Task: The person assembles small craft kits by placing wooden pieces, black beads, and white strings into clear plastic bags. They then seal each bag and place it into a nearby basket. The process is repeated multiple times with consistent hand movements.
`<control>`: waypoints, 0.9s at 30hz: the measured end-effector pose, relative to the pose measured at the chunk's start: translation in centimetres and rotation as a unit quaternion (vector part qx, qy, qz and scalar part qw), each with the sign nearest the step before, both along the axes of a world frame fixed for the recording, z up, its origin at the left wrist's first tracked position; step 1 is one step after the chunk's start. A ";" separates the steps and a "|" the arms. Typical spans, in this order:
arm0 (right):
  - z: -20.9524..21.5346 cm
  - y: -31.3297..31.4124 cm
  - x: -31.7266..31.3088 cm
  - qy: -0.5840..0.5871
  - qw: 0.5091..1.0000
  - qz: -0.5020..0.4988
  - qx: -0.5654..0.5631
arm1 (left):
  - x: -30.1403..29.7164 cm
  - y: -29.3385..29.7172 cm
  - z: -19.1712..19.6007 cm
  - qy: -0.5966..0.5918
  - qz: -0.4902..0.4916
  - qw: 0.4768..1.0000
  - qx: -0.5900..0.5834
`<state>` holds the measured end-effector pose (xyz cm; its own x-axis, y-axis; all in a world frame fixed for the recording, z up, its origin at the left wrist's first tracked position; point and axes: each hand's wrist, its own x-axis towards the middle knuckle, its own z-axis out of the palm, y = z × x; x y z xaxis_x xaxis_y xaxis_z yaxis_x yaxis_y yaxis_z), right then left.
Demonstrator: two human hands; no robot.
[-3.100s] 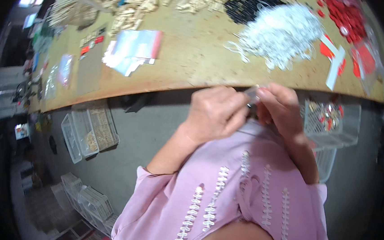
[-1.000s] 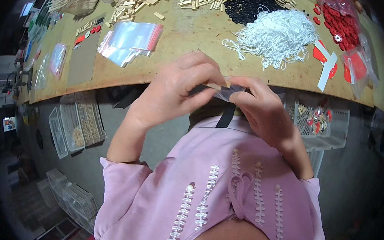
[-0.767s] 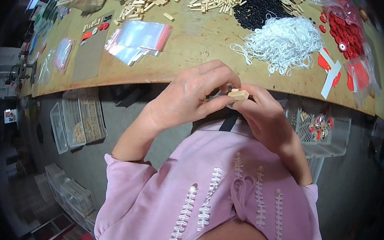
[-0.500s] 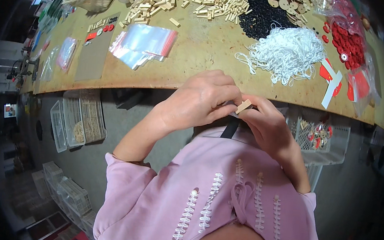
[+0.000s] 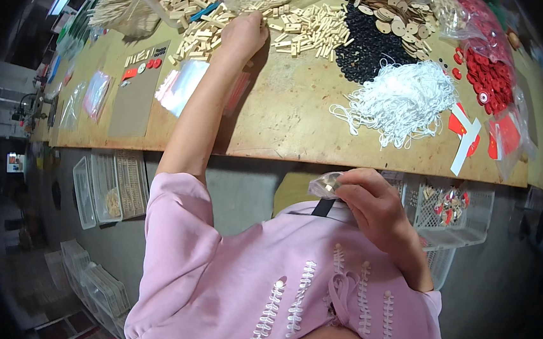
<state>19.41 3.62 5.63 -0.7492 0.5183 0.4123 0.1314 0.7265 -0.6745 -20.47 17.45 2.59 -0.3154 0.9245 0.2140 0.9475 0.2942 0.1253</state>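
My left arm stretches over the table, and my left hand [image 5: 243, 38] is down at the pile of small pale wooden blocks [image 5: 198, 41]. Its fingers look bunched together; what they pinch, if anything, is hidden beneath the hand. Just off the table's near edge, close to my body, my right hand [image 5: 377, 200] is closed on a small clear plastic bag [image 5: 321, 185]. Something pale shows inside the bag near the fingertips. Under my left forearm lie flat clear zip bags [image 5: 181, 87] with red edges, partly covered by the arm.
Heaps line the table: short wooden pegs [image 5: 324, 30], black beads [image 5: 363, 57], white string loops [image 5: 411, 97], round wooden discs [image 5: 401, 23] and red discs [image 5: 483, 74]. A cardboard sheet [image 5: 135, 104] bears sample parts at left. Plastic baskets [image 5: 131, 181] stand below the table edge.
My left hand has left my right hand and reached forward to the wooden block pile. My right hand is now apart from it, keeping the clear bag. The view has tilted slightly.
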 end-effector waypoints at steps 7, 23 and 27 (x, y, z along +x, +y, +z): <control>-1.2 1.3 0.4 0.021 0.999 -0.016 -0.027 | -1.1 -1.3 -0.8 -0.063 0.034 0.997 0.039; -0.4 1.9 0.7 0.010 0.999 -0.014 -0.035 | 15.3 -14.0 8.0 -0.426 -0.319 0.846 0.031; 0.1 1.6 0.6 0.018 0.999 -0.003 -0.032 | 16.8 -16.6 8.3 -0.310 -0.358 0.880 -0.022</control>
<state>20.04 5.25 5.71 -0.7307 0.5495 0.4051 0.1103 0.6806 -0.7243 -3.68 0.82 10.91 0.3088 0.9366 0.1658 0.6452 -0.3343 0.6870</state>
